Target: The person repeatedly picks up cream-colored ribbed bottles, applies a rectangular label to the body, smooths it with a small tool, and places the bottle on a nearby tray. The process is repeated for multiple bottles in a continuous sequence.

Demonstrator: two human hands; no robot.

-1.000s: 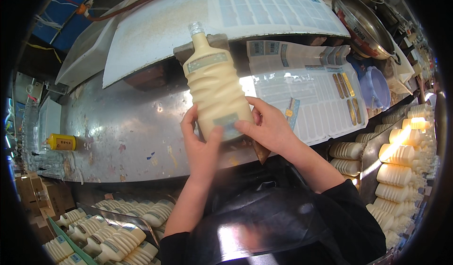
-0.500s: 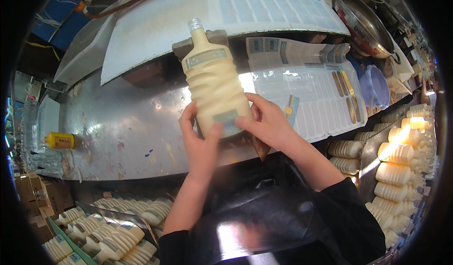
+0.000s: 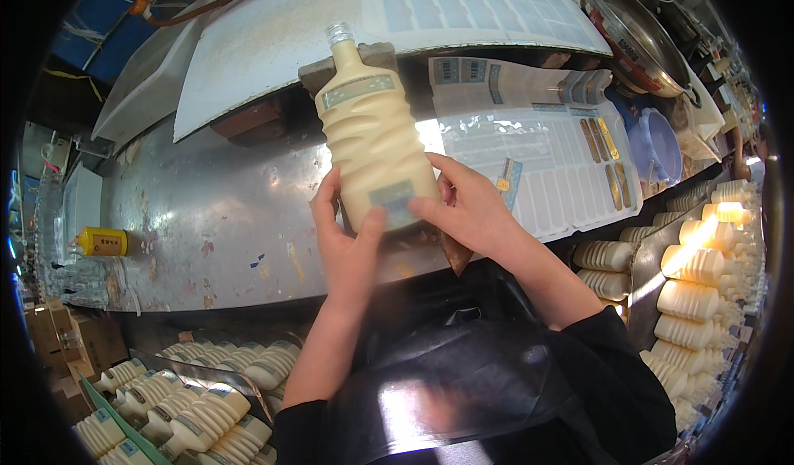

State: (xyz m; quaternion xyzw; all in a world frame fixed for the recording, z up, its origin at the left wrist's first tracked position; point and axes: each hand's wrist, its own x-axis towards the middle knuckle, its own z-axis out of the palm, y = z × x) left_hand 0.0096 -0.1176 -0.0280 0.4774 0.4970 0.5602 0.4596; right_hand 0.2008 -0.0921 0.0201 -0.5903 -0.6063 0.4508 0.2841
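Above the metal worktable [image 3: 215, 225], both hands held a cream ribbed bottle [image 3: 372, 138] upright, its neck pointing away from the person. The left hand [image 3: 347, 246] gripped its lower part, thumb on the small label [image 3: 394, 203]. The right hand [image 3: 467, 208] was closed on the base from the right, fingertips also pressing that label. Label sheets [image 3: 538, 146] lay just behind.

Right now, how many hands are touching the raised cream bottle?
2: the left hand grips the bottle at its lower left; the right hand presses its lower right.
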